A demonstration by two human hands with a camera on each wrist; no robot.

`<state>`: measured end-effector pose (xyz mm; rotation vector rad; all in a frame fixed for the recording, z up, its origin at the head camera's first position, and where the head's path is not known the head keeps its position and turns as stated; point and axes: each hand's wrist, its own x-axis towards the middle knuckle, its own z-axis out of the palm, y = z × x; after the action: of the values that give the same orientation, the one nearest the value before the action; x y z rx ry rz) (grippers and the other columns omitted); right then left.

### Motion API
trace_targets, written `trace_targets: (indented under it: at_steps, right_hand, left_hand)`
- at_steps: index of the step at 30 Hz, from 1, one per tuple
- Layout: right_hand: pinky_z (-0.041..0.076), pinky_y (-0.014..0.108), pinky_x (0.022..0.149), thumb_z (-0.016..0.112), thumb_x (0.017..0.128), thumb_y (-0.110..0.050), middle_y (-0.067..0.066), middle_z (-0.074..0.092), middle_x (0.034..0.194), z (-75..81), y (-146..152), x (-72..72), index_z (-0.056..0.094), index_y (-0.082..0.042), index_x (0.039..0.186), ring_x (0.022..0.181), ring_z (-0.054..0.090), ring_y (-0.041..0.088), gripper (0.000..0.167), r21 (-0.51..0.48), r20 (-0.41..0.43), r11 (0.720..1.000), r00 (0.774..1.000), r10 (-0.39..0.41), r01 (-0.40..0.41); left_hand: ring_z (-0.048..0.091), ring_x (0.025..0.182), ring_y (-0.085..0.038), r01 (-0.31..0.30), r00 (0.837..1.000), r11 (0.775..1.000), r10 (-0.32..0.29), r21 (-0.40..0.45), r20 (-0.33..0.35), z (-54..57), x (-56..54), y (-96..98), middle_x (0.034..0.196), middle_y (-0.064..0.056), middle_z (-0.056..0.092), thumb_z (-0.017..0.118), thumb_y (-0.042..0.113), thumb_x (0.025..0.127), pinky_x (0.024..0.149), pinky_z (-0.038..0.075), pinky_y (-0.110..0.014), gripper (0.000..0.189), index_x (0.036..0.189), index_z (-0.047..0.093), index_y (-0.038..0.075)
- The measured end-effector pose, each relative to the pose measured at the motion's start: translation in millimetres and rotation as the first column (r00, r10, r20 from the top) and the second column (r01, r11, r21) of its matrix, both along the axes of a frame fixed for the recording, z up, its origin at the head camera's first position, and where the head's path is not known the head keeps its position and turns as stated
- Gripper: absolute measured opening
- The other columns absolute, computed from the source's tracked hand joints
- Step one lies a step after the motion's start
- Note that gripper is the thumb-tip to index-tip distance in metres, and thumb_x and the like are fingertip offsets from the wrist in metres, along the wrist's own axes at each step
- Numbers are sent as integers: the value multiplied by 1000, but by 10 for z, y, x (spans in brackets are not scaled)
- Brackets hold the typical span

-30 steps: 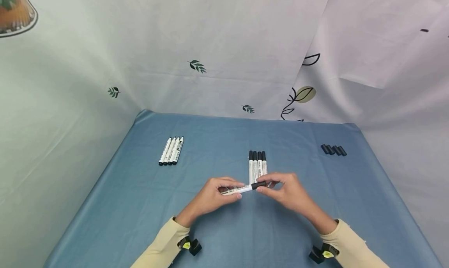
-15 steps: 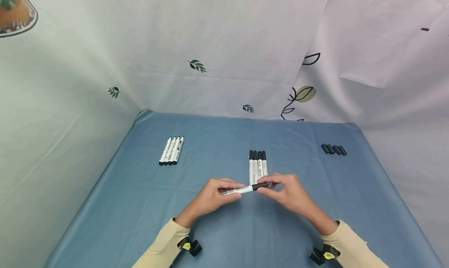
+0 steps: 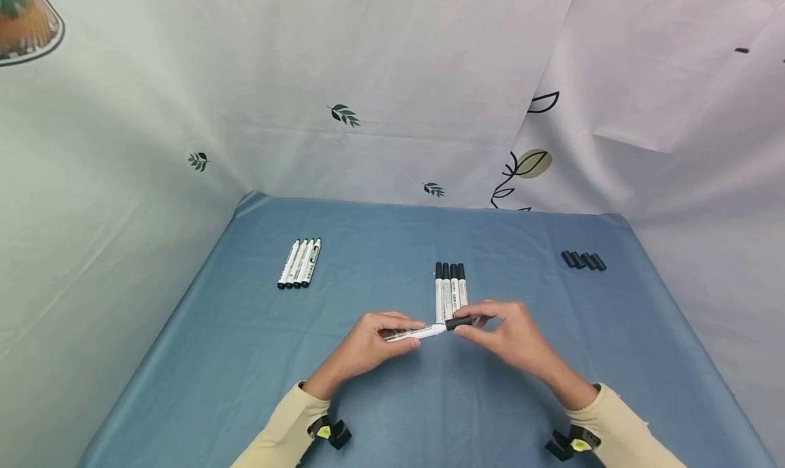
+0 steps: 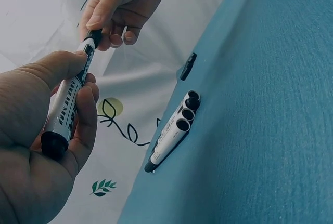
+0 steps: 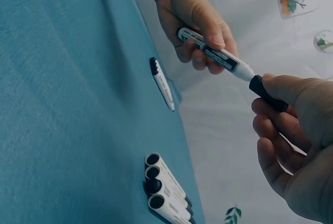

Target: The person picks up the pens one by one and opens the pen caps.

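Note:
My left hand (image 3: 368, 349) grips the white barrel of a marker (image 3: 412, 333), thumb on one side and fingers curled on the other. The black cap (image 3: 458, 323) of this marker is pinched between the thumb and fingers of my right hand (image 3: 509, 335). In the right wrist view the cap (image 5: 267, 93) sits at the very end of the marker's white nose (image 5: 243, 71), so the pale neck shows beside it. Whether the tip is still inside the cap's mouth cannot be told. Both hands are held above the cloth, just in front of a row of capped markers (image 3: 446, 294).
At the left lies a row of several uncapped white markers (image 3: 298, 263), side by side. Several loose black caps (image 3: 578, 260) lie in a line at the right. Blue cloth (image 3: 392, 413) covers the table, and pale printed fabric (image 3: 392, 154) hangs behind it.
The right hand has shifted slightly to the right with the cap, drawing it along the marker's nose. Earlier the cap sat fully on the barrel. The left hand has barely moved.

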<state>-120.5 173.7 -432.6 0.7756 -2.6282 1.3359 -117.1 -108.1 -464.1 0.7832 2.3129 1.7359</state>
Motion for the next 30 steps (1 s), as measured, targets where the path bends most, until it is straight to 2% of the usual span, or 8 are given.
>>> trace_targets:
  at_steps: [4,11,17,23,27,30]
  right_hand:
    - [56,30,66,86,83,-17,-5,77,99,58,97,0,81,-17,104,77,66,4,21,-13,-22,1000,999,-25,24]
    - [45,26,52,87,81,-10,-4,77,92,152,374,-3,81,-16,101,74,64,4,22,7,-89,989,985,-147,149]
    - [46,27,53,86,83,-9,-3,76,90,110,528,2,80,-14,104,74,64,5,22,15,-90,980,977,-195,197]
    - [41,24,49,86,82,-7,-4,73,84,51,628,37,80,-15,104,73,62,4,23,-10,-95,968,963,-252,252]
    - [45,21,55,86,81,-4,-3,74,87,16,684,64,80,-13,103,75,63,1,24,-22,-109,960,954,-281,280]
    - [47,18,61,86,81,-3,-3,75,89,-7,712,79,80,-10,103,76,63,0,24,-26,-116,955,948,-296,295]
  left_hand:
    - [67,97,-12,-10,1000,1000,10,1,-10,-3,12,-10,113,-2,75,80,22,92,80,57,-28,27,117,79,13]
    - [68,100,-14,-25,1000,1000,25,7,-11,0,39,-29,116,-4,74,80,21,92,81,58,-29,27,117,79,12]
    - [69,100,-14,-56,998,998,56,43,0,-5,58,-76,118,-10,73,79,15,92,81,59,-28,27,118,78,8]
    - [69,98,-11,-78,997,996,78,45,14,-7,61,-104,119,-9,73,77,15,93,79,59,-27,27,119,77,8]
    - [69,90,-11,-142,990,989,142,31,-1,0,39,-147,111,-6,76,74,18,96,72,57,-27,24,118,78,10]
    - [68,83,-15,-209,978,976,209,62,-5,14,-5,-225,103,-8,78,68,16,100,64,54,-27,21,118,76,7]
